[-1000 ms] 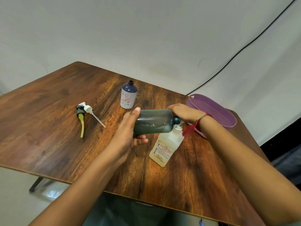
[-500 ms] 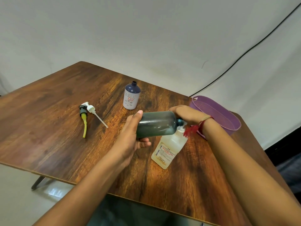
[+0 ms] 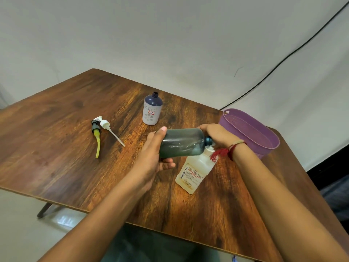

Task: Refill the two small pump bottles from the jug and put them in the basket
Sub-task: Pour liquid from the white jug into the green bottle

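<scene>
Two hands unchanged over the last second: left hand [image 3: 153,150] clamped on dark green bottle [image 3: 181,142], held level, neck at the mouth of the white Biochek bottle [image 3: 194,173], near-right on the tabletop [image 3: 56,138]. Right hand [image 3: 219,136] curls over that joint; can't tell which neck it grips. Likely mid-pour, first fill.

The wooden table [image 3: 56,148] carries four groups. At 12 o'clock from its middle a blue-topped bottle [image 3: 152,110] stands upright, uncapped. At 9 o'clock lie a black pump head [image 3: 96,137] with a yellow tube and a white pump head [image 3: 107,127], touching. A purple basket [image 3: 251,133] sits at 2 o'clock, and a pale labelled bottle [image 3: 194,173] at 4 o'clock.
</scene>
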